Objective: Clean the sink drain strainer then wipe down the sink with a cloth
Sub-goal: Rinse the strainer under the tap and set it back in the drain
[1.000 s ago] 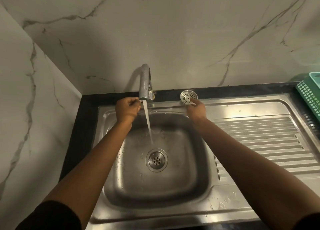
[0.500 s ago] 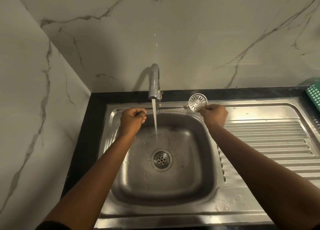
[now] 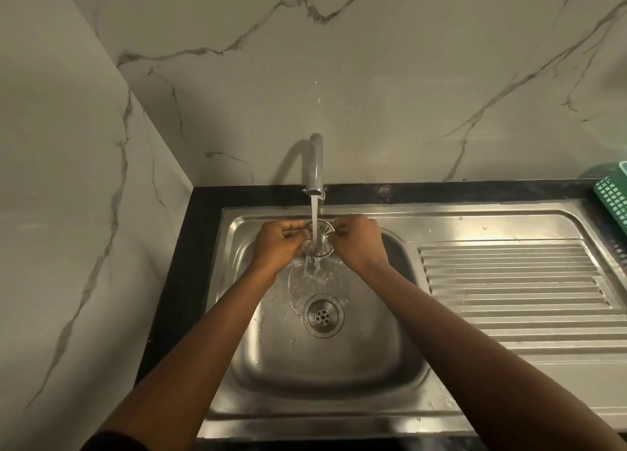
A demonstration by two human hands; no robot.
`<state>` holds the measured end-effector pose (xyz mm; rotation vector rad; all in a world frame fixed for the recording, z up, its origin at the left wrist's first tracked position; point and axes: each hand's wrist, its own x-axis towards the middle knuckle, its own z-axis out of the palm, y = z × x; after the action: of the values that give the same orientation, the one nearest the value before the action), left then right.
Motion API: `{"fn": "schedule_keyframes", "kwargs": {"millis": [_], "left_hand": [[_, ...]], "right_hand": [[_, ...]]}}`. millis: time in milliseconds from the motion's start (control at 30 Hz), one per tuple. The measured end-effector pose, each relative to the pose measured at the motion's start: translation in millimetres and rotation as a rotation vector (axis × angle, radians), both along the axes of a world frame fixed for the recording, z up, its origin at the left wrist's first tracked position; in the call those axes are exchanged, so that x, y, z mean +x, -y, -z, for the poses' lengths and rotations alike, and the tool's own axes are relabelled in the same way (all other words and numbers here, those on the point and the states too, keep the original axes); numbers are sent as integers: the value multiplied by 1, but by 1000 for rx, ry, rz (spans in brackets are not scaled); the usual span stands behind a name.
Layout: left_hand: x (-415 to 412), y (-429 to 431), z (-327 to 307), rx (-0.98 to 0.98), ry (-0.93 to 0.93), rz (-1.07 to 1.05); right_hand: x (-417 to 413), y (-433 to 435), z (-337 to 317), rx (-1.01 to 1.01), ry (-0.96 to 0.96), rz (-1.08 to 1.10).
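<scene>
The round slotted drain strainer [image 3: 322,243] hangs over the steel sink basin [image 3: 373,359], directly under the running tap [image 3: 315,165]. My left hand [image 3: 276,243] pinches its left edge and my right hand [image 3: 359,242] pinches its right edge. Water falls through the strainer and splashes onto the basin floor above the open drain hole [image 3: 322,316]. Much of the strainer is blurred by the water stream. No cloth is in view.
A ribbed steel draining board [image 3: 515,291] lies to the right of the basin. A green plastic basket [image 3: 614,193] stands at the far right edge. Marble walls close in the back and left, with a black counter rim [image 3: 190,247] round the sink.
My right hand carried the strainer from the sink's back ledge to under the tap. My left hand left the tap and took the strainer's other edge. The water keeps running.
</scene>
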<state>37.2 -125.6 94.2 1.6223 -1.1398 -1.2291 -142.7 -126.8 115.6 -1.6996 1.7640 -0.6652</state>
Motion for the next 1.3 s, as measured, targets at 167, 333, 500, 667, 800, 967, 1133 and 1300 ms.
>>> {"fn": "schedule_keyframes", "kwargs": {"millis": [167, 333, 500, 667, 800, 967, 1133, 1300], "left_hand": [[5, -3, 0, 100, 64, 6], [8, -10, 4, 149, 58, 58], [18, -15, 4, 140, 59, -25], [32, -17, 1, 72, 110, -77], [36, -20, -1, 4, 156, -89], [34, -25, 3, -33, 148, -64], [20, -24, 8, -4, 92, -69], [-1, -23, 5, 27, -31, -9]], "right_hand": [[5, -1, -2, -18, -25, -1], [9, 1, -6, 6, -51, -44], [16, 7, -9, 66, -102, -130], [24, 16, -8, 130, -112, -179], [29, 21, -8, 146, 4, -145], [28, 17, -11, 85, 59, -123], [21, 14, -19, 0, -4, -165], [12, 14, -33, -89, -75, -220]]}}
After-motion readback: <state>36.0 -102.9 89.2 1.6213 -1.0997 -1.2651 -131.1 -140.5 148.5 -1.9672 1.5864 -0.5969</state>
